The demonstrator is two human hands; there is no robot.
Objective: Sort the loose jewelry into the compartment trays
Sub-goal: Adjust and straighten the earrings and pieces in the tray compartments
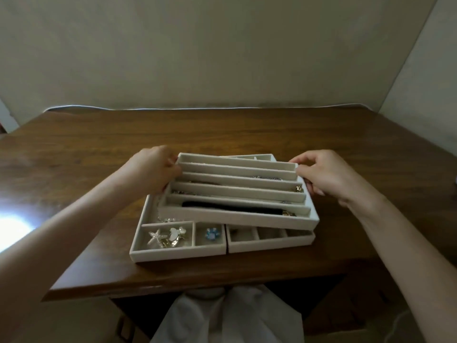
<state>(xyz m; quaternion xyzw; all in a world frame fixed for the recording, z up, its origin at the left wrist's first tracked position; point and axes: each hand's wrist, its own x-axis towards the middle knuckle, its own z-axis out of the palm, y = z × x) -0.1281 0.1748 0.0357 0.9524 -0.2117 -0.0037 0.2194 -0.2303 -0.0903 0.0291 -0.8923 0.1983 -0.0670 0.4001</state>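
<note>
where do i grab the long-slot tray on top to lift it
By its two short end walls, one hand from each side, as the left hand and right hand do. The top tray is long with loose chains in its slots, so keep it level.

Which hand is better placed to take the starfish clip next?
Left, probably: the left hand grips the upper tray at its left end, nearer the starfish clip; the right hand holds the opposite end.

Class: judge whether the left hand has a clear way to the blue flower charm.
Probably yes: the blue flower charm lies uncovered before the slotted tray, though the left hand grips that tray.
</note>
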